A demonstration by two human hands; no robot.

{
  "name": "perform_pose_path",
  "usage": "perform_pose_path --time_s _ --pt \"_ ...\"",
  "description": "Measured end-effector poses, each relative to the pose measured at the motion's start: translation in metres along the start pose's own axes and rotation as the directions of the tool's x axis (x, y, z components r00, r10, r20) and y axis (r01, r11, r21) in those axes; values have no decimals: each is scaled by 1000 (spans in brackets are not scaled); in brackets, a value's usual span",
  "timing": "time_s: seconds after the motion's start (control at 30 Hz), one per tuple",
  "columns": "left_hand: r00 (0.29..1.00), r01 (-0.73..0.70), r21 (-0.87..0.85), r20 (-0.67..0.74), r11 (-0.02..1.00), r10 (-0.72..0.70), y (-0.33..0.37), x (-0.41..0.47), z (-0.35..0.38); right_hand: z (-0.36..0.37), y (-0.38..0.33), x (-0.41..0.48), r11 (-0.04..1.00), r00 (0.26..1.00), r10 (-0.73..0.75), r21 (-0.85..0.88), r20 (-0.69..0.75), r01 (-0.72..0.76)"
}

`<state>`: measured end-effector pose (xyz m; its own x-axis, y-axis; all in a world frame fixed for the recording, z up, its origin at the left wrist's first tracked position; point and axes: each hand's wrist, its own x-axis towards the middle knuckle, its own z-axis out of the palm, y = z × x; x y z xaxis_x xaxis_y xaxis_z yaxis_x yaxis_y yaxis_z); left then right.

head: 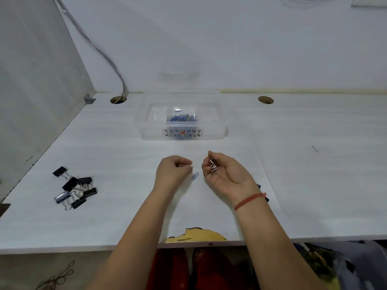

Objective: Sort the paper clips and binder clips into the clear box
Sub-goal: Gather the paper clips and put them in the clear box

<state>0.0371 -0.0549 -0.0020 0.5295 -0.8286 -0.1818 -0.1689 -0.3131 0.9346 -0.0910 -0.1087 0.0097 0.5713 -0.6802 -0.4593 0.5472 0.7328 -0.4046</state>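
Note:
A clear box [213, 130] stands at the back middle of the white desk, with a heap of blue paper clips [181, 118] in an inner compartment. My right hand [224, 174] is cupped palm up around several silver paper clips [213, 165]. My left hand [174, 171] hovers beside it, fingers curled with thumb and forefinger pinched, nothing visible in them. One blue paper clip [195, 176] lies on the desk between my hands. A pile of black binder clips [75, 188] sits at the left. Another black binder clip [258, 186] peeks out behind my right wrist.
Two round cable holes [118, 100] [266, 100] open along the desk's back edge, with cables running into the left one. A side panel [31, 80] walls the left. The front edge has a chipped patch [194, 235].

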Motion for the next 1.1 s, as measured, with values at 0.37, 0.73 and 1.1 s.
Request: perform_pose_path --time_s 0.37,0.73,1.1 --pt "988 -151 737 90 659 126 8 11 28 -2 -1 0 1000 992 -8 2 -128 9" --pt "886 464 -627 309 626 -347 22 -2 -4 17 1 3 991 971 82 124 -225 -55" --pt "928 364 -547 145 754 -342 103 99 -39 126 -54 55 985 973 -127 -142 -195 100"
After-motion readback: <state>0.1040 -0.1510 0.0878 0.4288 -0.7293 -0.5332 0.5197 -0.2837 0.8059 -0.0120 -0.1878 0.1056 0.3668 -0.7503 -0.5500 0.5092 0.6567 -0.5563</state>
